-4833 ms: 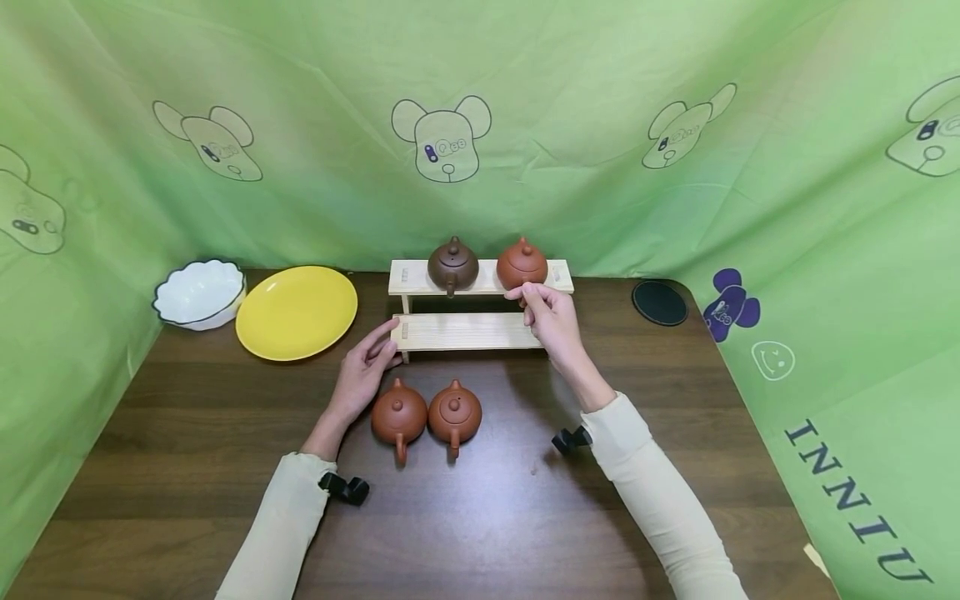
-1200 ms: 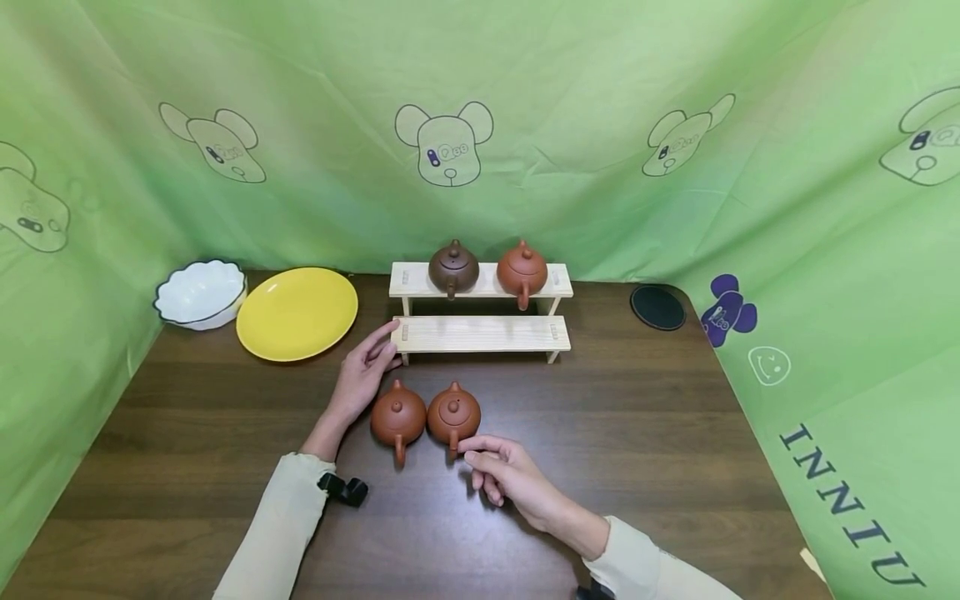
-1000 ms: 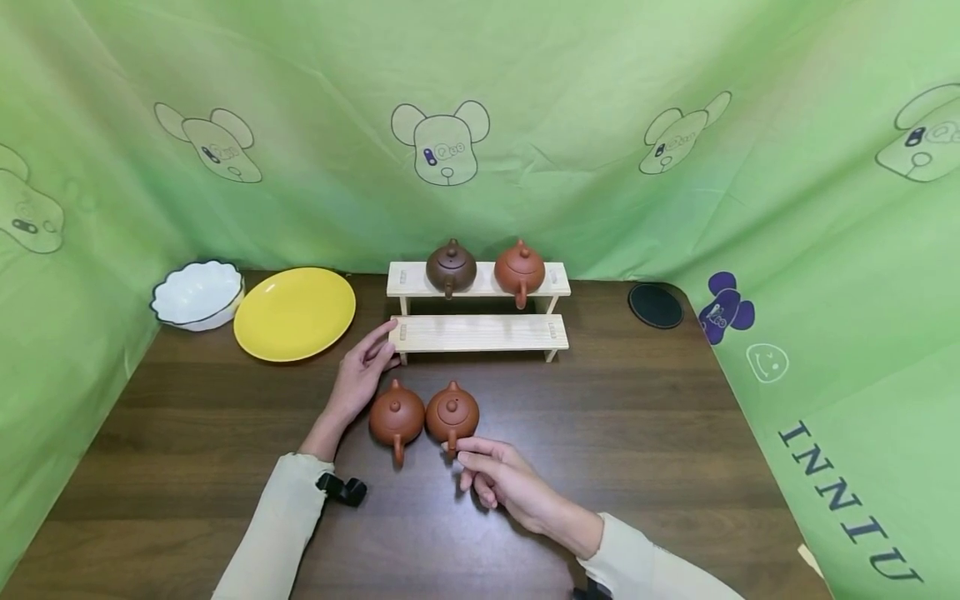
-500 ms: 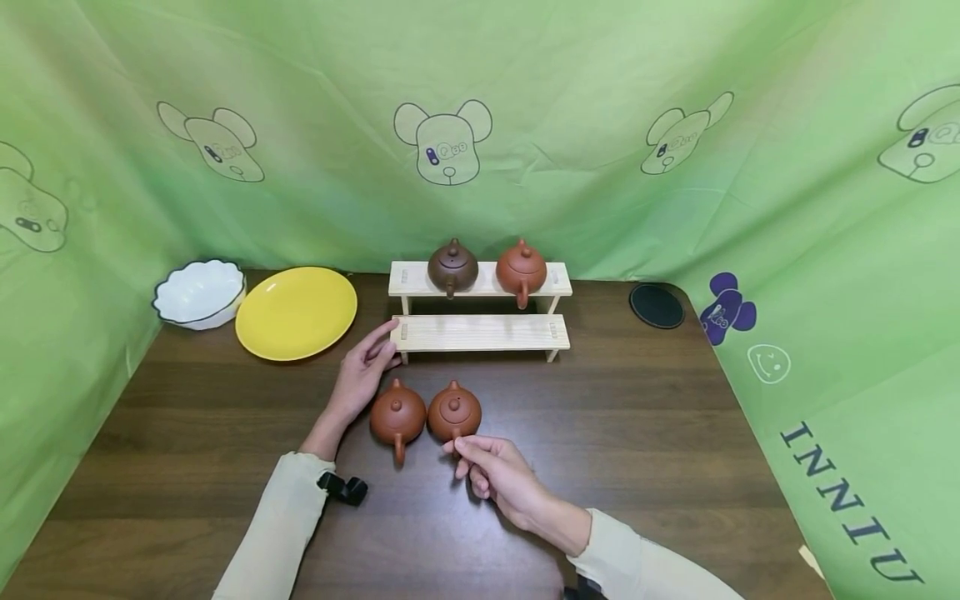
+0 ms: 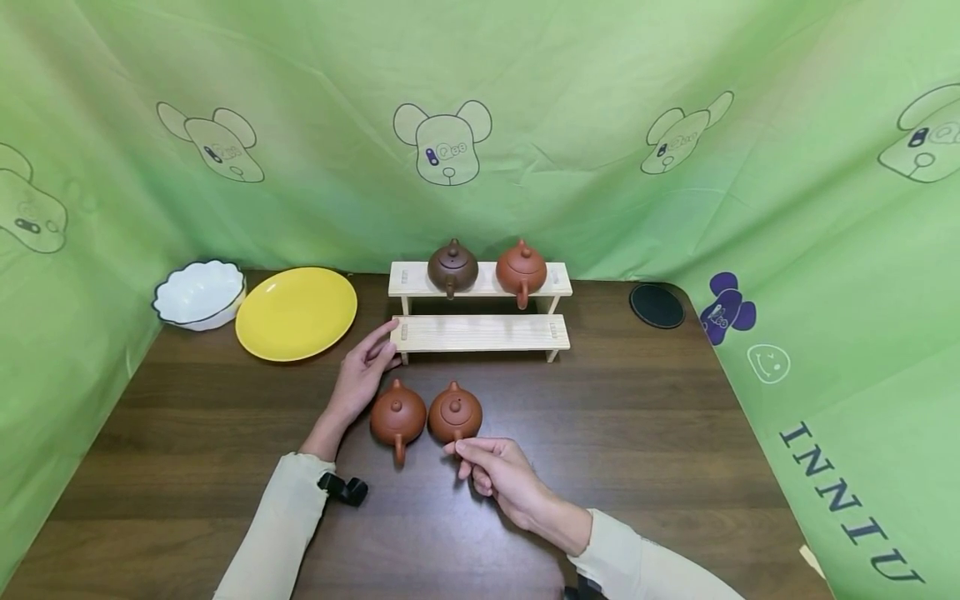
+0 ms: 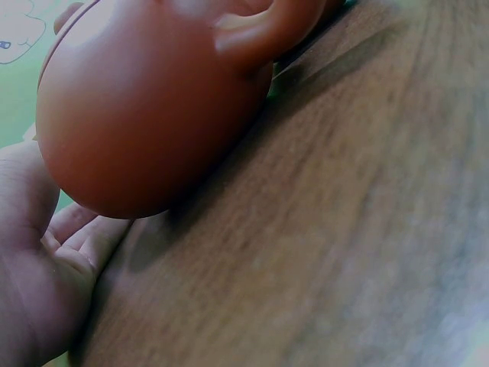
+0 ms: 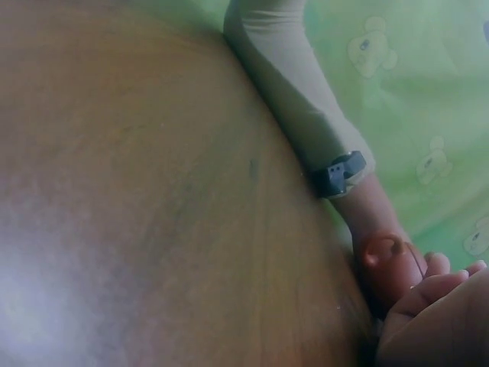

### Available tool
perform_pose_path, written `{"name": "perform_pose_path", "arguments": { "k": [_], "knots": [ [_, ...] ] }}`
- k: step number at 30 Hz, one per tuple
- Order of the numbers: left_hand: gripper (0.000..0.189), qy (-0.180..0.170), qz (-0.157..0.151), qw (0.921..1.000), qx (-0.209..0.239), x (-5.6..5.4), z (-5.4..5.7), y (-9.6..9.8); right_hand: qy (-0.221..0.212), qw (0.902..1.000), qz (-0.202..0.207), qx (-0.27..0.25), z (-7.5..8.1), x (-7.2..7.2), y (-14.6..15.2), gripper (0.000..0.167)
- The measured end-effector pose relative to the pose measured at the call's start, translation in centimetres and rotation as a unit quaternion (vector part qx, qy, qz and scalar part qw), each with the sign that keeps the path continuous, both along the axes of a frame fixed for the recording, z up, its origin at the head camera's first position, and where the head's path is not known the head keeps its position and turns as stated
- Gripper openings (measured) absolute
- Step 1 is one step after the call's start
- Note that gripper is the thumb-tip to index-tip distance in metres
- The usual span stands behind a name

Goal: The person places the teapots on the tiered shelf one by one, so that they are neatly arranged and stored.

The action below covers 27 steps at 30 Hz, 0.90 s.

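On the table, two reddish-brown clay teapots stand side by side, handles toward me. My right hand (image 5: 506,479) pinches the handle of the right teapot (image 5: 454,412) between thumb and fingers, covering much of that handle. The left teapot (image 5: 397,414) stands free, its body large in the left wrist view. My left hand (image 5: 360,379) holds the left end of a two-step wooden rack (image 5: 480,333), with index finger and thumb at the lower board's corners. On its upper board sit a dark brown teapot (image 5: 453,268) and another reddish teapot (image 5: 521,268).
A yellow plate (image 5: 296,314) and a white scalloped bowl (image 5: 198,294) stand at the back left. A black round coaster (image 5: 657,305) lies at the back right. Green printed cloth (image 5: 570,200) hangs behind and beside the wooden table (image 5: 645,450).
My right hand has left the reddish teapot on the upper board and come down to the front right teapot, where its fingers have closed on the handle. The left hand stays at the rack.
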<state>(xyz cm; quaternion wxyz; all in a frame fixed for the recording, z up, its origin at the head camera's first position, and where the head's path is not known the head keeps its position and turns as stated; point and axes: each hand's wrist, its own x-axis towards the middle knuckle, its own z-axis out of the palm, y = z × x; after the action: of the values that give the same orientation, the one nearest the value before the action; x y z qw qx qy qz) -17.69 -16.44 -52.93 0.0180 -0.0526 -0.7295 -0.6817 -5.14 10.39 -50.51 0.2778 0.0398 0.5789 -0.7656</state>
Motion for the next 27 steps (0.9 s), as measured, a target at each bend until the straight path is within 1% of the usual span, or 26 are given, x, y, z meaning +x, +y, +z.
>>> {"name": "perform_pose_path", "arguments": {
  "k": [6, 11, 12, 13, 14, 15, 18, 19, 20, 21, 22, 27],
  "knots": [
    [0.047, 0.001, -0.003, 1.0000, -0.001, 0.0, -0.1, 0.0, 0.015, 0.9999, -0.006, 0.005, 0.5, -0.4, 0.2, 0.026],
    [0.047, 0.011, -0.003, 0.9999, -0.001, 0.1, 0.0, -0.1, 0.038, 0.9992, -0.009, 0.008, 1.3, -1.1, 0.3, 0.031],
    [0.047, 0.016, -0.003, 0.9998, 0.007, -0.1, -0.3, -0.3, 0.041, 0.9991, -0.010, 0.007, 1.4, -1.2, 0.3, 0.031],
    [0.047, 0.017, -0.003, 0.9998, 0.006, -0.1, -0.4, -0.3, 0.045, 0.9989, -0.011, 0.006, 1.6, -1.4, 0.3, 0.031],
    [0.047, 0.021, -0.004, 0.9997, 0.011, -0.4, -0.9, -0.5, 0.048, 0.9988, -0.013, 0.004, 1.7, -1.6, 0.3, 0.031],
    [0.048, 0.023, -0.007, 0.9996, 0.016, -0.8, -1.7, -0.8, 0.051, 0.9986, -0.016, 0.003, 1.9, -1.8, 0.3, 0.029],
    [0.047, 0.016, -0.006, 0.9997, 0.018, -0.8, -1.6, -0.8, 0.059, 0.9979, -0.026, -0.006, 2.3, -2.4, 0.3, 0.023],
    [0.047, 0.010, -0.005, 0.9999, 0.009, -0.7, -1.3, -0.6, 0.065, 0.9974, -0.030, -0.007, 2.4, -2.6, 0.2, 0.022],
    [0.046, 0.009, -0.003, 0.9999, 0.010, -0.7, -1.2, -0.6, 0.070, 0.9969, -0.035, -0.009, 2.5, -2.9, 0.2, 0.022],
    [0.046, 0.003, -0.001, 1.0000, 0.005, -0.4, -0.6, -0.3, 0.076, 0.9963, -0.039, -0.009, 2.7, -3.1, 0.2, 0.022],
    [0.047, -0.001, 0.002, 1.0000, 0.000, 0.0, 0.2, -0.1, 0.080, 0.9958, -0.044, -0.011, 2.8, -3.4, 0.1, 0.021],
    [0.047, 0.001, -0.002, 1.0000, -0.005, 0.0, 0.1, -0.1, 0.095, 0.9928, -0.074, -0.007, 3.3, -4.7, -0.3, 0.021]
  ]
}}
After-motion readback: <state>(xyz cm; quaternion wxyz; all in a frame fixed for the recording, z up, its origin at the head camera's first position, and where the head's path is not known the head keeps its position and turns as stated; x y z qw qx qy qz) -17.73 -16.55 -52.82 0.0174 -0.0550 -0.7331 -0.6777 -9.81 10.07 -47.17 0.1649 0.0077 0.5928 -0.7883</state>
